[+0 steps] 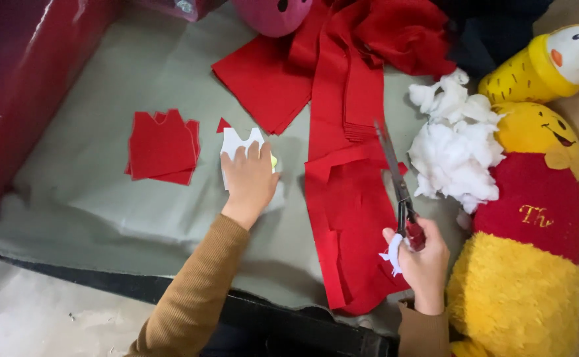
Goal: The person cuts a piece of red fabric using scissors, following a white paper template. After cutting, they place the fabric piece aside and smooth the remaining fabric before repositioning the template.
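Head view: left hand [250, 180] lies flat, fingers together, pressing one white paper pattern [235, 143] onto the grey cloth [104, 205] that covers the surface. Right hand [423, 260] is closed around the handles of one pair of scissors [395, 178], blades closed together and pointing away over the red fabric strip [349, 218]. One small stack of cut red vest shapes [162, 147] sits left of the pattern, apart from it; one tiny red scrap [222, 124] lies between them. Bigger red fabric heap [342, 53] at top. One white stuffing pile [454, 142] right of the scissors. Two yellow plush toys: bear with red shirt [527, 238], and a corn-shaped one [547, 63]. One pink plush [273, 14] at the top edge
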